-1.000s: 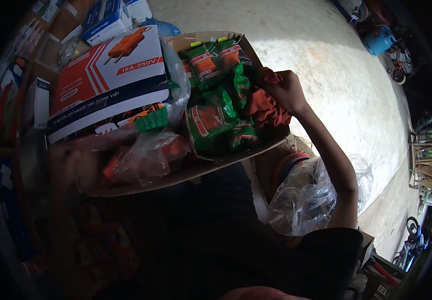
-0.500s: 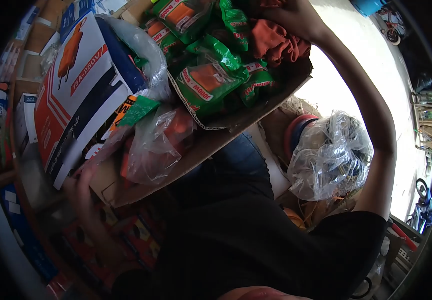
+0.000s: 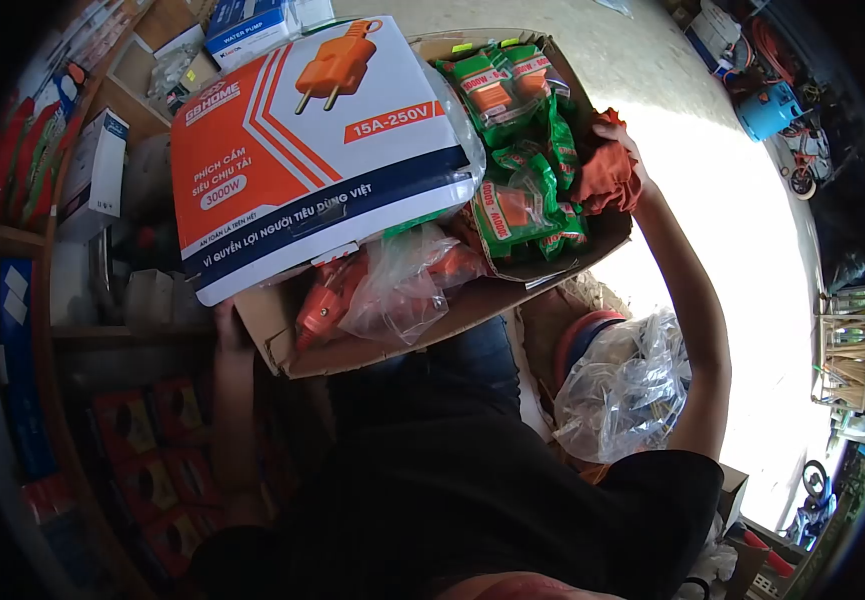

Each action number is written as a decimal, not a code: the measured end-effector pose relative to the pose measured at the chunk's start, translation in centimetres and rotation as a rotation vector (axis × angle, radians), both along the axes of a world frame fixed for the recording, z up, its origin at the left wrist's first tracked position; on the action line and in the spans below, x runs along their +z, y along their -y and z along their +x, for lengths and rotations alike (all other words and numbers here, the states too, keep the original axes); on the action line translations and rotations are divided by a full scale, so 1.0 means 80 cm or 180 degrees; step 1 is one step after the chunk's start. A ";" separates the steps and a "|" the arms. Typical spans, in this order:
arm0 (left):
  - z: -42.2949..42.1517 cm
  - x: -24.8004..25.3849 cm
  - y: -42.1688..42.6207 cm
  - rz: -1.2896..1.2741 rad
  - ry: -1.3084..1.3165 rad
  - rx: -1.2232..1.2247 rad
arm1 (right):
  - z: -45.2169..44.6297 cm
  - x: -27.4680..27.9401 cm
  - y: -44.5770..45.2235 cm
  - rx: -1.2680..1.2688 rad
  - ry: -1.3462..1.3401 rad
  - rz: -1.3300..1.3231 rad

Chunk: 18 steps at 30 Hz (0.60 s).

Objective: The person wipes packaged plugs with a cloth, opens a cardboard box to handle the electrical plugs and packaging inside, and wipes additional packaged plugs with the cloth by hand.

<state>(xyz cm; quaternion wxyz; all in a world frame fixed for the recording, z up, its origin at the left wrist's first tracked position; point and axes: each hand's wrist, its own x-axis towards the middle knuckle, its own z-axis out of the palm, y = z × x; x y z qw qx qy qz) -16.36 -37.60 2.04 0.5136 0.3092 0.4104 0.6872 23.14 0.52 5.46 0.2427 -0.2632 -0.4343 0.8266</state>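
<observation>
A cardboard box [image 3: 393,358] is held between my two hands. My left hand [image 3: 233,328] is at its left edge, dim and partly hidden, its fingers hard to make out. At the right rim, my right hand [image 3: 621,138] is closed on a crumpled red cloth [image 3: 608,178]. Inside the box, several green packets [image 3: 513,212] lie on the right. A white and orange plug carton [image 3: 273,150] lies tilted over the left part, above a clear plastic bag [image 3: 403,290] with red items.
Wooden shelves [image 3: 43,300] with red boxes [image 3: 148,480] stand at the left. A water pump box [image 3: 248,28] is beyond the carton. A plastic-wrapped bundle [image 3: 623,385] lies by my right forearm. A blue gas cylinder [image 3: 768,110] stands on the floor at upper right.
The box first rises to the right in view, then comes back lower and further right. The plug carton now lies flatter, its printed face in full view. My right hand keeps the red cloth.
</observation>
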 end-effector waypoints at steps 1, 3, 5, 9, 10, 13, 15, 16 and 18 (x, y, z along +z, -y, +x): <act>-0.007 0.006 -0.015 0.0057 -0.0031 0.0048 | -0.014 0.017 0.022 -0.0088 -0.0117 -0.0254; -0.017 0.021 -0.043 0.0211 -0.0159 0.0117 | -0.008 -0.016 -0.004 -0.0086 -0.0528 -0.0175; -0.033 0.033 -0.079 0.0313 -0.0265 0.0154 | -0.009 -0.003 0.006 0.0230 -0.0949 0.0040; -0.046 0.037 -0.121 0.0311 -0.0227 0.0212 | -0.025 -0.015 0.007 0.0114 -0.0916 0.0224; -0.046 0.037 -0.134 0.0348 -0.0221 0.0236 | -0.030 -0.016 0.006 -0.0104 -0.0807 0.0435; -0.041 0.029 -0.161 0.0355 -0.0190 0.0294 | -0.030 -0.031 -0.003 -0.0300 -0.0913 -0.0076; -0.040 0.020 -0.177 0.0350 -0.0110 0.0351 | -0.040 -0.016 0.014 -0.0644 -0.0782 -0.0111; -0.041 0.022 -0.194 0.0424 -0.0114 0.0384 | -0.041 -0.010 0.013 -0.0803 -0.0760 -0.0226; -0.045 0.025 -0.216 0.0517 -0.0145 0.0442 | -0.044 -0.010 0.000 -0.0842 -0.1061 0.0118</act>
